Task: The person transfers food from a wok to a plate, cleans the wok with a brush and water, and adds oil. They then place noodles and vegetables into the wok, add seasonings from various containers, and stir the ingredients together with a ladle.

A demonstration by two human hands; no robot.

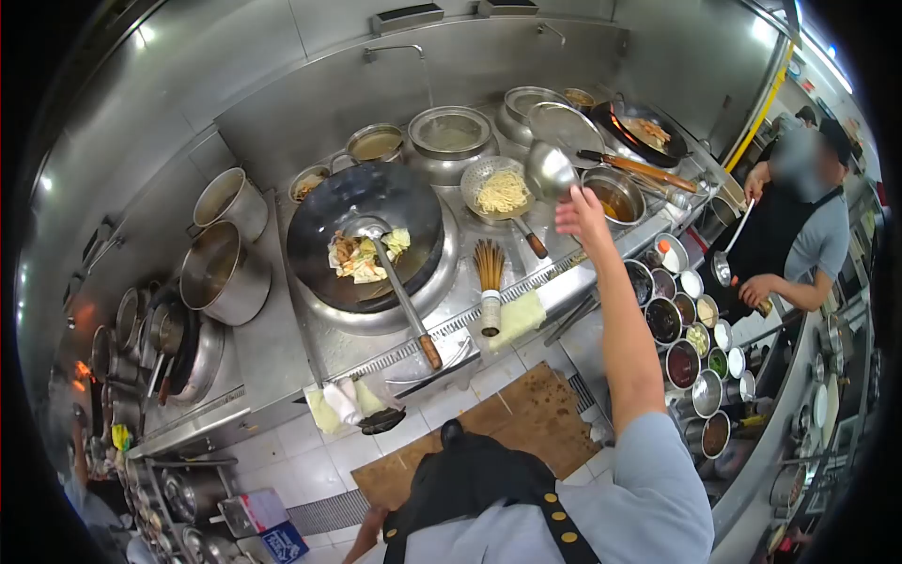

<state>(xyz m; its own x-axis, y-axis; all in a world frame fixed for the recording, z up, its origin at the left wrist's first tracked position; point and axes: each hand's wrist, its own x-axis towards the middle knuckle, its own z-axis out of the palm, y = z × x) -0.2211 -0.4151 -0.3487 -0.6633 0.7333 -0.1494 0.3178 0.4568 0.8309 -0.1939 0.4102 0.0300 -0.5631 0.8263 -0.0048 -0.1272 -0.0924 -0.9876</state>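
A: Wok (404,193) finish?
B: Dark metal, smooth, slight sheen.
A: Bowl (551,173)?
B: Metal, polished, bright highlights.
A: Tabletop (459,273)?
B: Bare metal, glossy.
A: Ladle (400,291)?
B: Metal shaft, wooden grip end.
A: Brush (489,282)?
B: Rough, wood-like bristles.
A: Folded cloth (517,318)?
B: Matt, soft-looking.
A: Apron (470,484)?
B: Matt black cloth, shiny metal-look studs (561,516).

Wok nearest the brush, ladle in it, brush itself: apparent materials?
Wok: probably seasoned iron or carbon steel, dark with a dull sheen. Ladle: likely stainless steel, grey and shiny; its brown handle end looks wooden. Brush: maybe split bamboo, from the stiff brown strands; the pale band's material is unclear.
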